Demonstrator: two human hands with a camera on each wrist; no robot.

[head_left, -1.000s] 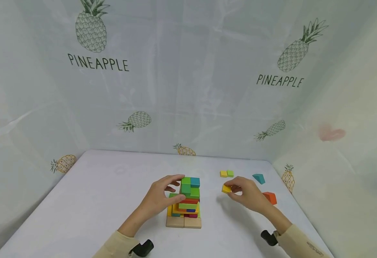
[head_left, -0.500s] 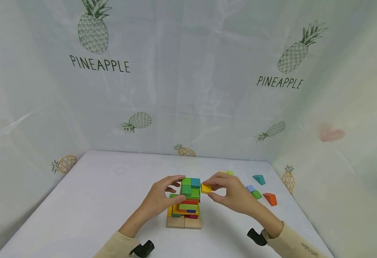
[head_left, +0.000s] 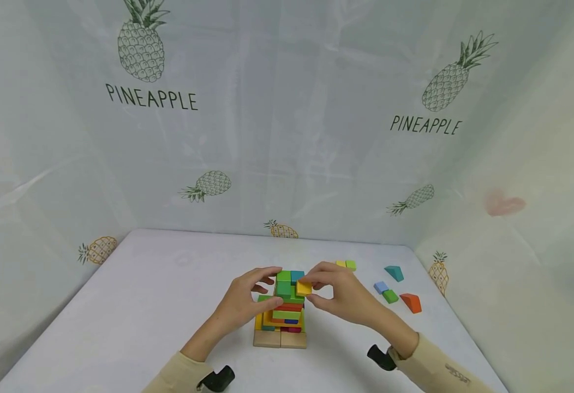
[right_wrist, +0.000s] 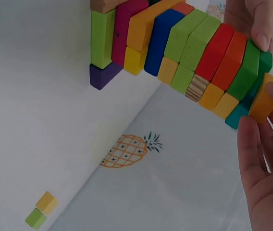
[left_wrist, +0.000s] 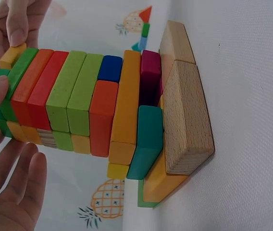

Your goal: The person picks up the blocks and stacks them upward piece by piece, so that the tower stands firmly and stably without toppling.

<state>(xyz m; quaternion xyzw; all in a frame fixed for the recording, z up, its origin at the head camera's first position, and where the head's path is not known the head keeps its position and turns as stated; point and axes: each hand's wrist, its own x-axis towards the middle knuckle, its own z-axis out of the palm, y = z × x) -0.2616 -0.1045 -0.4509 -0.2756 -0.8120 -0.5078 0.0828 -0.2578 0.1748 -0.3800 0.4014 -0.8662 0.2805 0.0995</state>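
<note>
A tall tower of coloured wooden blocks [head_left: 287,315] stands on two plain wood base pieces [head_left: 279,339]. My left hand [head_left: 241,297] holds the upper left of the tower, thumb on its near side and index finger at the top back edge. At the top right my right hand [head_left: 341,295] pinches a small yellow block [head_left: 304,288] between thumb and fingers. This yellow block overlaps the teal block [head_left: 297,277] in the head view. From the right wrist view, the held block [right_wrist: 262,98] is right at the tower's top end, beside the green blocks.
To the right on the white table [head_left: 189,289] lie a teal wedge [head_left: 394,272], an orange-red wedge [head_left: 411,303], a light blue block [head_left: 381,287] and a green block [head_left: 390,296]. A lime block [head_left: 351,265] and a yellow one sit farther back. A patterned curtain [head_left: 287,136] surrounds the table.
My right hand has carried the yellow block leftward from beside the tower to its top right. The left hand has stayed in place on the tower.
</note>
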